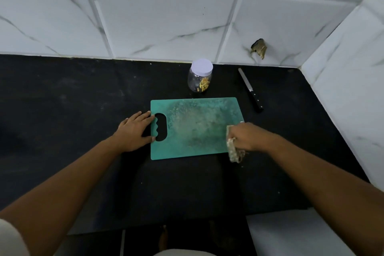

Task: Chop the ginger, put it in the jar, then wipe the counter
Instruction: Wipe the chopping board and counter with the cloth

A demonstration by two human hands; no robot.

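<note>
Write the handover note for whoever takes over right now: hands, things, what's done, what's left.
Left hand: fingers straight, touching the handle end of the green plastic cutting board.
Right hand: grips a beige cloth at the board's right edge.
Clear plastic jar, white lid on, holds the chopped ginger; it stands behind the board. Black-handled knife lies right of it on the black counter.
Done: chopping, jarring.
Left: wiping; the board shows pale residue.

No readable text, labels, numbers — jar [200,76] perhaps unlabelled.
</note>
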